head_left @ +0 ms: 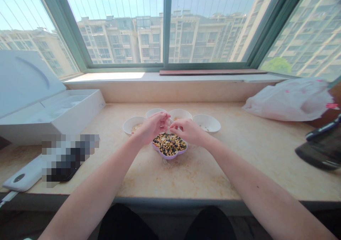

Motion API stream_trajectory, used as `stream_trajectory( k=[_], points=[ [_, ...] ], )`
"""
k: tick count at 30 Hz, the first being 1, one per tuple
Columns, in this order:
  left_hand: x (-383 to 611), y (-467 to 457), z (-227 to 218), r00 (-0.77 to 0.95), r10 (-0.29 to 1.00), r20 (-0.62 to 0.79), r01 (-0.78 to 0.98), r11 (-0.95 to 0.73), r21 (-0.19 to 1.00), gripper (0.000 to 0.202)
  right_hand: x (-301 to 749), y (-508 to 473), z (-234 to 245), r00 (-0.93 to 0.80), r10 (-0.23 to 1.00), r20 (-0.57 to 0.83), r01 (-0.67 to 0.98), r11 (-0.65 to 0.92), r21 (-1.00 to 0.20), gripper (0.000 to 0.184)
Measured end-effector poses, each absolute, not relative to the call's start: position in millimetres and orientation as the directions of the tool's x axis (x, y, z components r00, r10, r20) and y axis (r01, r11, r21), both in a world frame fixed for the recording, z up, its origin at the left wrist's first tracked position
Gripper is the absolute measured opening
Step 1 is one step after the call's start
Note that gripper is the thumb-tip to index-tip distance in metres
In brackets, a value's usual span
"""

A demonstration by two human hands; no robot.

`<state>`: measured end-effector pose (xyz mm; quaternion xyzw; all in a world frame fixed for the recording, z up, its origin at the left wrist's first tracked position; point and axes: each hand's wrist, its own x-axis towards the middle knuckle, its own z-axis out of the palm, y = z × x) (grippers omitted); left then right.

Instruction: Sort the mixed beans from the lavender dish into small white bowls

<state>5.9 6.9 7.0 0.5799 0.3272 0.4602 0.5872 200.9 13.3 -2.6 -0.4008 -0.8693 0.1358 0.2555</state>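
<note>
A purple scalloped bowl (168,157) full of mixed beans (170,145), black, yellow and a few pale ones, sits on the stone counter below my hands. Over its far left side, my left hand (156,127) is turned palm inward with its fingers curled; whatever lies in them is hidden. My right hand (188,130) hovers over the far right side, thumb and fingertips pinched close to the left fingers. Something too small to name may be in that pinch. Behind the hands stand several white bowls; the leftmost bowl (128,123) and the rightmost bowl (215,123) hold a few beans.
To the left are an open white box (80,108), a white power bank (23,174) with a cable, and a partly blurred dark object (66,165). A white plastic bag (287,99) and a dark container (319,151) stand right. The window (128,67) closes off the back.
</note>
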Motion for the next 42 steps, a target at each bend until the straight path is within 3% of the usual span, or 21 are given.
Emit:
stream_trajectory(
  k=[3, 6, 10, 15, 31, 42],
  points=[
    [-3, 18, 3, 0.183, 0.941, 0.284, 0.235, -0.323, 0.917, 0.021, 201, 10, -3, -0.655, 0.710, 0.257, 0.602, 0.697, -0.390, 0.020],
    [-17, 29, 0, 0.125, 0.838, 0.532, 0.683, -0.462, 0.566, 0.018, 200, 9, -4, -0.719, 0.662, 0.211, 0.586, 0.741, -0.328, 0.025],
    [-29, 39, 0, 0.182, 0.802, 0.569, 0.868, -0.403, 0.290, 0.025, 198, 10, -5, -0.737, 0.659, 0.151, 0.597, 0.740, -0.310, 0.023],
    [-28, 45, 0, 0.167, 0.886, 0.432, 0.956, -0.253, 0.150, 0.030, 196, 9, -2, -0.727, 0.685, 0.035, 0.640, 0.696, -0.325, 0.024],
    [-22, 39, -4, 0.188, 0.887, 0.421, 0.934, -0.294, 0.202, 0.029, 193, 5, -1, -0.706, 0.704, 0.081, 0.639, 0.682, -0.355, 0.017],
    [-36, 38, 2, 0.059, 0.913, 0.405, 0.862, -0.251, 0.440, 0.039, 192, 5, -1, -0.669, 0.738, 0.085, 0.651, 0.637, -0.413, 0.014]
  ],
)
